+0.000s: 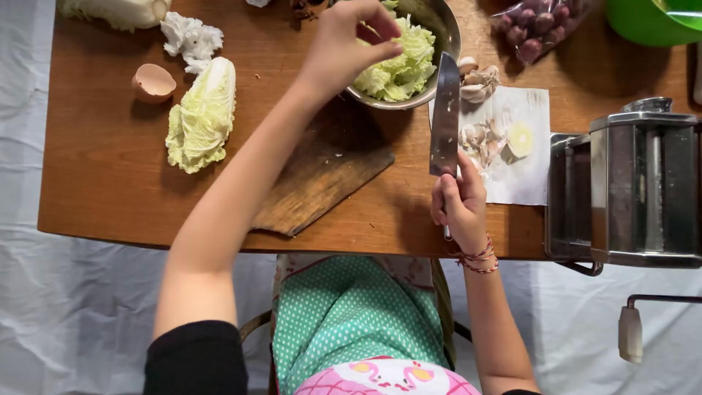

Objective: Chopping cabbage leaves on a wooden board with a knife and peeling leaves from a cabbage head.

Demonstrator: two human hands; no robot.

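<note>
Cabbage (398, 62) in bowl (447, 29), left of garlic (479, 80)

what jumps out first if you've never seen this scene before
The broad knife stands out, held blade-up in the right hand near the middle of the wooden table. Just above it, the left hand hovers over a metal bowl of chopped cabbage. A cabbage wedge and an eggshell lie to the left, and a shiny pasta machine is clamped at the right edge.
</note>
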